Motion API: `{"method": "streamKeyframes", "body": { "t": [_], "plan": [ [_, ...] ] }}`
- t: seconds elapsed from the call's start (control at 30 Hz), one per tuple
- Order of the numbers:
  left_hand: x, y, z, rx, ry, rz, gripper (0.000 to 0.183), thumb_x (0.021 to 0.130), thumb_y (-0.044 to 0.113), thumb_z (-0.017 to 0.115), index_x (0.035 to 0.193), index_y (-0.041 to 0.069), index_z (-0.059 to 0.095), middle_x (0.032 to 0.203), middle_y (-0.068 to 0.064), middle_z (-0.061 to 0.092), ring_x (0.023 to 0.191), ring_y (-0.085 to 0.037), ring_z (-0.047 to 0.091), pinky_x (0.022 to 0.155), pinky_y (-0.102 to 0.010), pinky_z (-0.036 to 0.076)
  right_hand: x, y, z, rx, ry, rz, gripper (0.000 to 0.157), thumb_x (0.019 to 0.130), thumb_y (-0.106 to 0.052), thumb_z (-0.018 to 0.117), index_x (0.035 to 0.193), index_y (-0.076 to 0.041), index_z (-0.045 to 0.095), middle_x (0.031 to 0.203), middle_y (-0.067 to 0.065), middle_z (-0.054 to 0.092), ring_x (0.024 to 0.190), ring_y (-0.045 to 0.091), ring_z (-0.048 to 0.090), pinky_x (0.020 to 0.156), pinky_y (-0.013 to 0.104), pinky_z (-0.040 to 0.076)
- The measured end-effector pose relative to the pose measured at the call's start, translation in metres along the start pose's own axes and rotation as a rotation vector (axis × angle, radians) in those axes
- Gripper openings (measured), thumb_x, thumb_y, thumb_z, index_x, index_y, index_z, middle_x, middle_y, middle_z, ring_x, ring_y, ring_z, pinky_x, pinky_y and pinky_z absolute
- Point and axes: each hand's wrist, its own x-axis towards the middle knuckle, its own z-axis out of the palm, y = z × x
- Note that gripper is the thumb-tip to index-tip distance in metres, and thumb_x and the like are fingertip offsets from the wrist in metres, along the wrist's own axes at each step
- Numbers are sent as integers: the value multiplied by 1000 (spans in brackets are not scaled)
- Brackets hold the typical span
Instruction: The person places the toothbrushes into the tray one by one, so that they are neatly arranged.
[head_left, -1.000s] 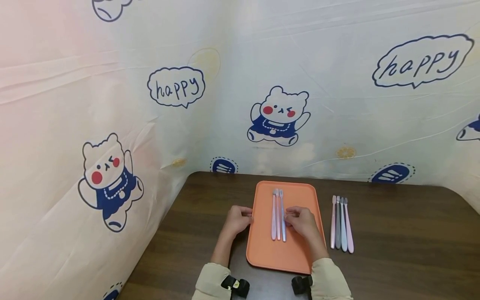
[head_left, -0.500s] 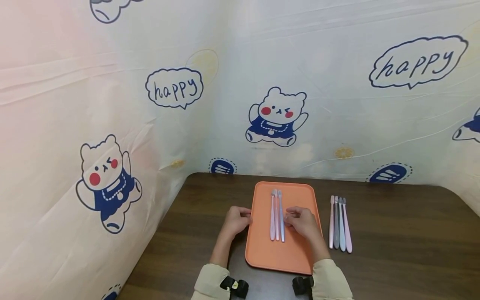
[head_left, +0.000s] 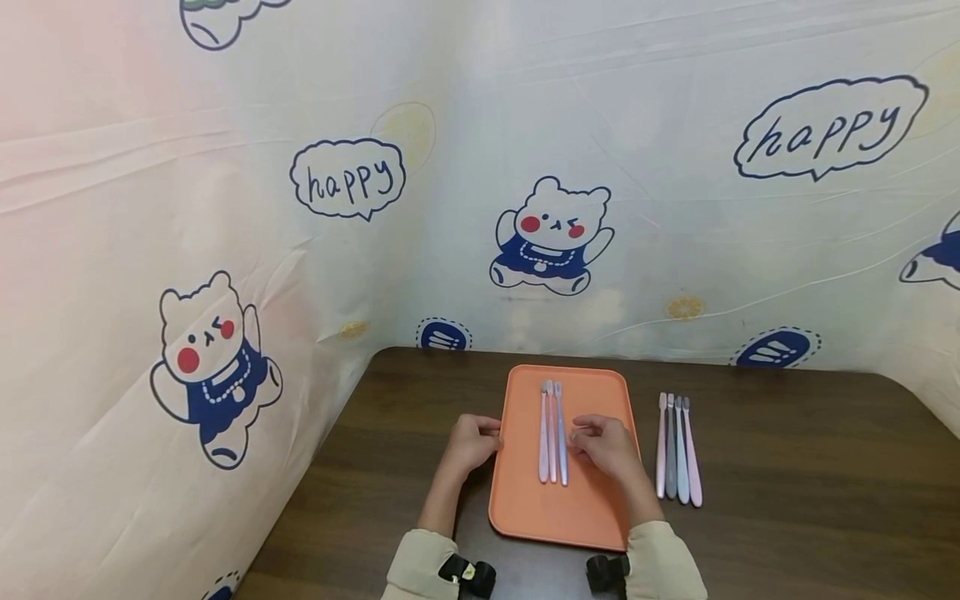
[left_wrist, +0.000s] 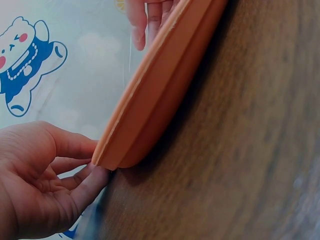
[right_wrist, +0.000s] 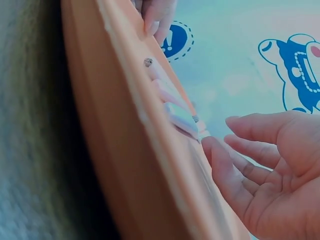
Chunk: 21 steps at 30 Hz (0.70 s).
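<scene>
An orange tray (head_left: 525, 512) lies on the dark wooden table. On it three toothbrushes lie side by side: a pale purple toothbrush (head_left: 543, 442), a pink toothbrush (head_left: 552, 442) and a lavender-blue toothbrush (head_left: 562, 446). At the tray's left rim my left hand (head_left: 472, 442) pinches the edge between thumb and fingers, as the left wrist view shows. Just right of the lavender-blue toothbrush, my right hand (head_left: 606, 446) hovers over the tray with relaxed fingers. A gap shows between its thumb and index finger in the right wrist view, and nothing is held there.
Right of the tray, several toothbrushes (head_left: 678, 454) in pink, grey and light blue lie in a row on the table (head_left: 795, 467). Behind and to the left hangs a pale printed cloth (head_left: 465, 167) with cartoon bears. Black wrist cameras (head_left: 472, 575) sit on both sleeves.
My right hand's fingers have drawn slightly right, away from the lavender-blue toothbrush. The left hand keeps its place at the tray rim. The head view has shifted a little.
</scene>
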Motion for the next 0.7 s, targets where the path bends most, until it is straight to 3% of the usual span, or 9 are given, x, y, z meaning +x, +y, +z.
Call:
{"method": "streamKeyframes", "body": {
  "t": [0.7],
  "plan": [
    [1,-3,0,-5,-4,6,27,84,-5,68,111,-8,73,97,-19,73,80,-18,67,69,-30,58,-2,-1,-9,-23,26,-77,30,96,-1,59,122,11,66,99,23,72,76,18,68,63,27,55]
  ]
}}
